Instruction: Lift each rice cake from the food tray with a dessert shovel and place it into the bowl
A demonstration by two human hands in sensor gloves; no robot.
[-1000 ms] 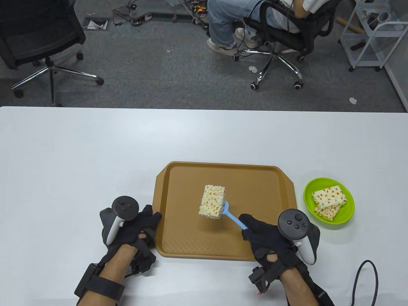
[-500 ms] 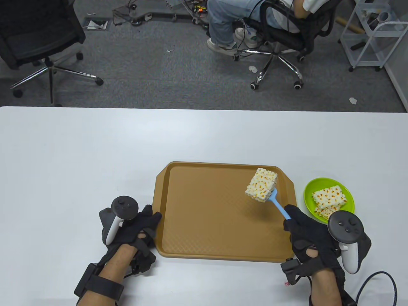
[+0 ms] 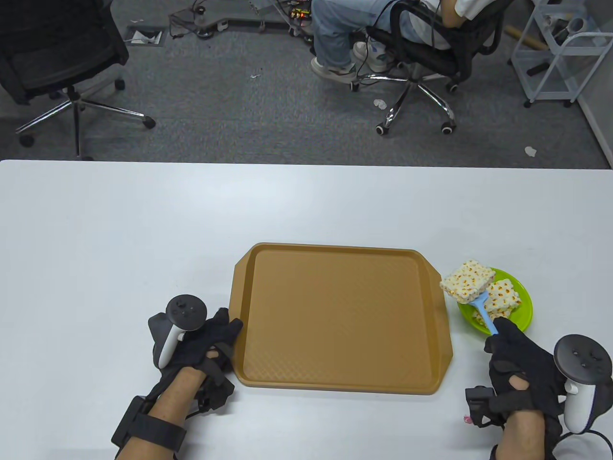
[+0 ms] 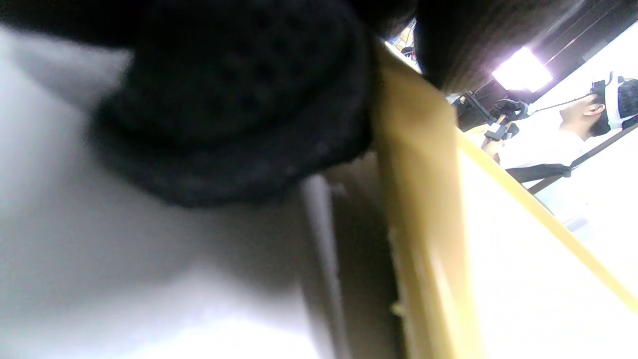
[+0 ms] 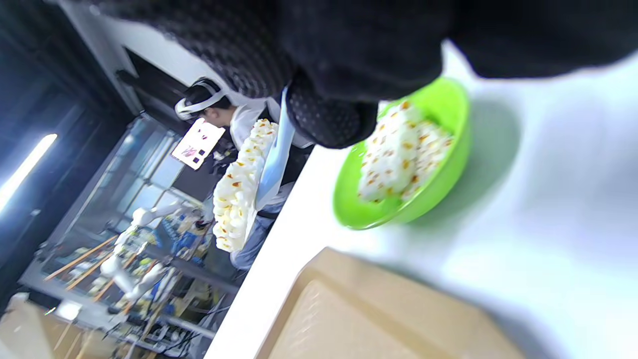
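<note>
My right hand [image 3: 515,357] grips the handle of the blue dessert shovel [image 3: 482,311]. A white rice cake with orange specks [image 3: 467,280] rides on its blade, held above the left part of the green bowl [image 3: 522,316]. More rice cakes [image 3: 503,294] lie in the bowl. In the right wrist view the carried rice cake [image 5: 239,189] and shovel [image 5: 274,164] hang beside the bowl [image 5: 448,169]. The brown food tray [image 3: 335,316] holds nothing. My left hand [image 3: 210,340] rests at the tray's left edge, fingers touching its rim [image 4: 413,199].
The white table [image 3: 143,230] stretches wide behind and left of the tray. A black cable [image 3: 579,438] lies by my right wrist. Beyond the table's far edge stand office chairs [image 3: 48,62] and a seated person [image 3: 364,33].
My right hand has carried the shovel and rice cake rightward, from the middle of the tray past its right rim to above the bowl. The left hand has stayed put.
</note>
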